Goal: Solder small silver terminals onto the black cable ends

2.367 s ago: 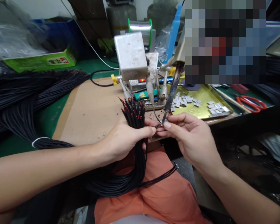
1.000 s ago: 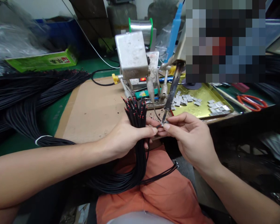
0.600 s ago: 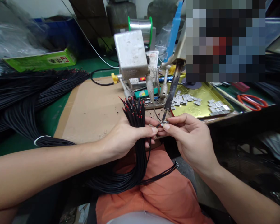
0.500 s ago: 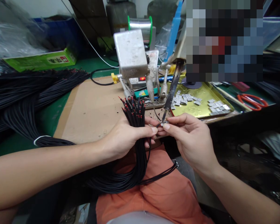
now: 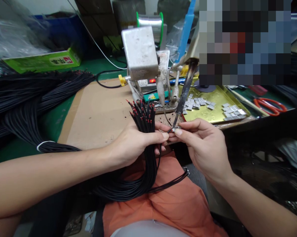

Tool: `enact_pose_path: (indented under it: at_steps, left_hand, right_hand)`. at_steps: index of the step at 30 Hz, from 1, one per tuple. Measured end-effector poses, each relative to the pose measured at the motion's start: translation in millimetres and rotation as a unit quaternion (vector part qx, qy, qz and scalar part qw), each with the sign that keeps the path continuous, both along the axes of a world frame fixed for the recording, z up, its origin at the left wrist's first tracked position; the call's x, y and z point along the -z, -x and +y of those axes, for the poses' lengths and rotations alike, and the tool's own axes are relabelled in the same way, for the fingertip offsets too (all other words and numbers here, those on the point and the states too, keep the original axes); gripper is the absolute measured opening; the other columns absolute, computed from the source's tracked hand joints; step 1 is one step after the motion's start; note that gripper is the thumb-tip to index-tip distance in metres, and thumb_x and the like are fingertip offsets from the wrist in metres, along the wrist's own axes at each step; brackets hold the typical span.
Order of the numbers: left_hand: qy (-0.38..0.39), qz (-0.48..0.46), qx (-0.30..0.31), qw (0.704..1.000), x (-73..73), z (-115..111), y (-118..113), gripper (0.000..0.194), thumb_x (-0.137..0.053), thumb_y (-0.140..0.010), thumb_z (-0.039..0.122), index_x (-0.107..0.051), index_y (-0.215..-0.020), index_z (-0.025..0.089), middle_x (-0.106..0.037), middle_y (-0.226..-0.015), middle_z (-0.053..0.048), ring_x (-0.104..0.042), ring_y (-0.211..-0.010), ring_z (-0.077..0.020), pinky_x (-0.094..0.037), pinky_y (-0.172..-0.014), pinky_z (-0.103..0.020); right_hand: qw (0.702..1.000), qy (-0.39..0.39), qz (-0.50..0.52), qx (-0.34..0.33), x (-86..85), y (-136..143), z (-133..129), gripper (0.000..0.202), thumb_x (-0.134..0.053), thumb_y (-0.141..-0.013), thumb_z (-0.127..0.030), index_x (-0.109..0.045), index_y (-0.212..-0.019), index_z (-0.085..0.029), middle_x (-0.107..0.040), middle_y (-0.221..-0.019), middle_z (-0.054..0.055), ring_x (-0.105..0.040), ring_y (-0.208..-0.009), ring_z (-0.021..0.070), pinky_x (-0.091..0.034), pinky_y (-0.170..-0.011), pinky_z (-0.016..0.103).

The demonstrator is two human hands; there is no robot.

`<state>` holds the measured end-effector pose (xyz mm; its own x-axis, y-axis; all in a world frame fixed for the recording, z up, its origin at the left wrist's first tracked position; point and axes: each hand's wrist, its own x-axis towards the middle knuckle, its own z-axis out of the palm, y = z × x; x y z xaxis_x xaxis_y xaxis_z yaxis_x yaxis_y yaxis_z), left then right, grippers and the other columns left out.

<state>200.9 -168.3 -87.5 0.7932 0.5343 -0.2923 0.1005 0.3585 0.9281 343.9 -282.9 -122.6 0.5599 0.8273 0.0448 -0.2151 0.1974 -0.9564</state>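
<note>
A bundle of black cables [image 5: 148, 144] with red wire ends pointing up is wrapped by my left hand [image 5: 135, 141]. Between that hand's thumb and fingers one single cable leads out to the right. My right hand [image 5: 202, 141] pinches a small silvery metal connector [image 5: 175, 129] at the end of this cable. The tip of a soldering iron [image 5: 184, 93], fixed in a stand and slanting down, meets the connector or stops just above it. A thin strand of solder wire [image 5: 167, 118] runs down from the feeder's nozzle [image 5: 160, 90] to the same spot.
A gold tray [image 5: 212, 115] holds several small metal connectors [image 5: 233, 112]. Orange-handled scissors [image 5: 270, 107] lie to its right. More black cables [image 5: 34, 105] cover the left bench beside a cardboard sheet [image 5: 96, 115]. A solder spool [image 5: 150, 23] stands behind the metal feeder box [image 5: 140, 51].
The view has shifted slightly. Both hands keep their grips, with the connector still at the iron's tip.
</note>
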Motion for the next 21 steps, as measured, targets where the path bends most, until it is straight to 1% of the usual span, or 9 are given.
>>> enact_pose_path:
  at_steps: [8, 13, 17, 19, 21]
  left_hand:
    - [0.000, 0.008, 0.000, 1.000, -0.3, -1, 1, 0.020, -0.079, -0.077, 0.018, -0.073, -0.096, 0.013, -0.070, -0.070, -0.004, -0.066, -0.061, -0.0130, -0.055, -0.056, -0.022]
    - [-0.007, 0.004, -0.004, 1.000, 0.5, -1, 1, 0.020, -0.079, -0.076, 0.019, -0.072, -0.095, 0.013, -0.071, -0.069, -0.004, -0.065, -0.060, -0.0128, -0.055, -0.055, -0.022]
    - [-0.026, 0.002, -0.002, 1.000, 1.8, -2, 2, 0.021, -0.079, -0.077, 0.021, -0.074, -0.096, 0.014, -0.072, -0.073, -0.004, -0.066, -0.062, -0.0140, -0.055, -0.055, -0.022]
    - [-0.036, 0.006, -0.002, 0.999, 1.1, -3, 3, 0.022, -0.080, -0.076, 0.023, -0.075, -0.096, 0.014, -0.072, -0.074, -0.004, -0.066, -0.062, -0.0143, -0.056, -0.055, -0.023]
    - [-0.048, 0.014, -0.002, 0.999, -0.9, -6, 3, 0.023, -0.081, -0.076, 0.024, -0.076, -0.096, 0.014, -0.072, -0.073, -0.004, -0.066, -0.063, -0.0143, -0.056, -0.056, -0.023]
  right_hand:
    - [1.000, 0.002, -0.024, 0.015, -1.3, 2, -1, 0.014, -0.079, -0.082, -0.017, -0.070, -0.091, -0.019, -0.079, -0.084, 0.004, -0.078, -0.074, 0.0181, -0.065, -0.074, 0.028]
    - [1.000, 0.008, -0.022, 0.011, -1.7, 3, -1, 0.014, -0.080, -0.081, -0.019, -0.070, -0.091, -0.020, -0.078, -0.086, 0.003, -0.077, -0.075, 0.0182, -0.065, -0.077, 0.031]
    - [0.999, 0.015, -0.038, 0.019, -2.3, 1, -2, 0.015, -0.080, -0.080, -0.021, -0.070, -0.091, -0.020, -0.076, -0.086, 0.003, -0.077, -0.077, 0.0194, -0.065, -0.079, 0.034]
    - [0.999, 0.023, -0.045, 0.008, -5.4, -1, -2, 0.016, -0.081, -0.079, -0.021, -0.069, -0.090, -0.019, -0.075, -0.084, 0.002, -0.077, -0.076, 0.0193, -0.065, -0.077, 0.033]
    - [0.998, 0.038, -0.050, -0.020, -10.7, -4, -3, 0.019, -0.082, -0.078, -0.022, -0.067, -0.088, -0.019, -0.074, -0.080, 0.002, -0.076, -0.072, 0.0188, -0.065, -0.072, 0.031]
